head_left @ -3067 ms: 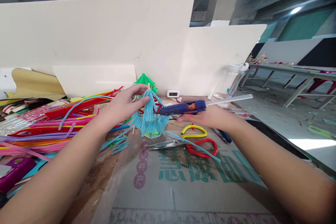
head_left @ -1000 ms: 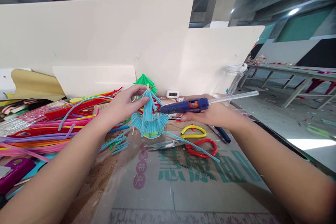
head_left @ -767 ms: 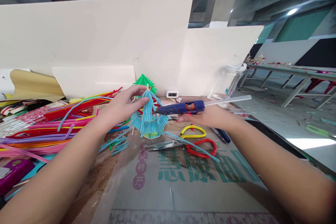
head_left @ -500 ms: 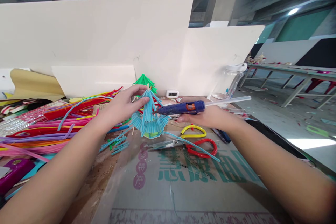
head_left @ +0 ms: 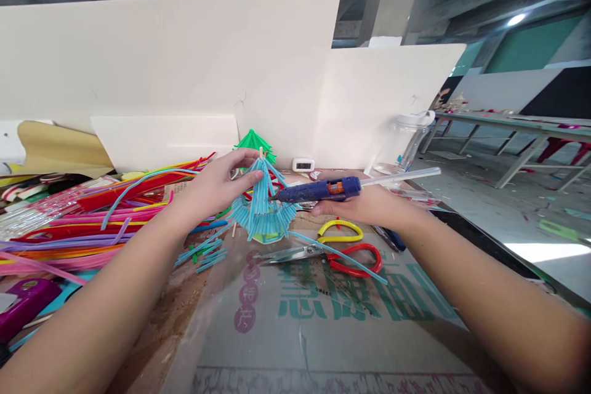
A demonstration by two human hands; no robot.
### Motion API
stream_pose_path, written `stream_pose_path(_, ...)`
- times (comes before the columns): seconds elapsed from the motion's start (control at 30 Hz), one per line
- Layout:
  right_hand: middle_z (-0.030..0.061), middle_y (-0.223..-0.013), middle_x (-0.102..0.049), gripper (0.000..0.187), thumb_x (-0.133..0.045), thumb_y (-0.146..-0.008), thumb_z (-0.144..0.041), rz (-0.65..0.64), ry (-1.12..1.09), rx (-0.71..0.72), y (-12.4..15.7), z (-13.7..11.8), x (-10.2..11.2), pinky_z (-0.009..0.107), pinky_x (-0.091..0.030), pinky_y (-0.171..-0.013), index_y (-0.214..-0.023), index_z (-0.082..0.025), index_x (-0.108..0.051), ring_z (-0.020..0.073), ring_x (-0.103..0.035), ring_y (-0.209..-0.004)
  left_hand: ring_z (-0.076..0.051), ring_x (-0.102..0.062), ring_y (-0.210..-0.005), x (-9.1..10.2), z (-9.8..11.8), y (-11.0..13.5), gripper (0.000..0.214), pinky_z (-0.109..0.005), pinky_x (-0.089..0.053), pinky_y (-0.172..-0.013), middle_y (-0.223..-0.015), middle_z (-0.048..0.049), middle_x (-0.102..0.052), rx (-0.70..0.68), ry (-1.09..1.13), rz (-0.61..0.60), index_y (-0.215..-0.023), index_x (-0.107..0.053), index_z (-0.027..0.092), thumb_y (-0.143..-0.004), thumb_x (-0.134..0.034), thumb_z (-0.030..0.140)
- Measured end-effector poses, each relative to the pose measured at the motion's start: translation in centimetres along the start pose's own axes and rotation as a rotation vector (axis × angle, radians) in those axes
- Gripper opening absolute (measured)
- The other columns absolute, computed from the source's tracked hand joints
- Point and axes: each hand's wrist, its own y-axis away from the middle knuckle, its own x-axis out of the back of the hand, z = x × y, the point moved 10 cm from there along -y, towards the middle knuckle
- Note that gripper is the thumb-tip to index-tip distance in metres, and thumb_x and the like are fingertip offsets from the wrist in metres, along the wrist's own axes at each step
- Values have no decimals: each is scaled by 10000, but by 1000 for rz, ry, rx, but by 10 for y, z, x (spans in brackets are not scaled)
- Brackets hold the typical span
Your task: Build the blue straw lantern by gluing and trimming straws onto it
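My left hand (head_left: 233, 175) pinches the upper part of a light-blue tiered paper-like model (head_left: 265, 203), shaped like a small pagoda roof with a pale stick at its peak. In my right hand (head_left: 353, 200) is a dark blue glue gun (head_left: 318, 189), with a clear glue stick (head_left: 401, 176) poking out of its back end. The gun's nozzle points left and meets the side of the blue model, though I cannot tell if it touches. Scissors (head_left: 341, 231) with one yellow and one red handle lie just below, a thin blue strip (head_left: 364, 268) across them.
Bundles of coloured pipe-like strips (head_left: 92, 221) cover the left side. Short blue cut pieces (head_left: 212, 255) lie by the model. Behind stand a green model (head_left: 253, 143), a small digital timer (head_left: 303, 164), a clear jug (head_left: 401, 141) and white boards (head_left: 184, 61). A purple tool (head_left: 28, 305) lies lower left.
Almost nothing differs. Both hands, the blue model and the glue gun stay in nearly the same place.
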Motion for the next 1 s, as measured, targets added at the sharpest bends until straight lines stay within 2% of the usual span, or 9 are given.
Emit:
stream_pose_path(0.3,-19,-926,-742,440,-721,-700,-434,64,20,-32,1,11,3,289,-551,-761,-1111,-278,-687,206,-695,-827,-232,-570,-1137,-1,1,1,438,-366,-436,-990,-1240,-43,-630,-9,7,-7,-1222,-572,223,-858,-528,461)
stream_pose_path(0.83,-41,-877,-746,441,-728,-703,-430,-6,7,-54,0,9,-3,307,-566,-751,-1121,-299,-676,209,-698,-800,-238,-578,-1117,0,2,0,442,-388,-442,-983,-1233,-59,-632,-6,17,-2,-1214,-575,210,-857,-528,465)
stream_pose_path(1.0,-35,-812,-735,359,-711,-720,-468,-53,-26,-31,-1,1,-7,305,-562,-765,-1026,-281,-698,200,-693,-799,-236,-574,-1123,0,2,0,443,-379,-445,-974,-1238,-57,-628,2,3,-1,-1222,-569,215,-858,-524,465)
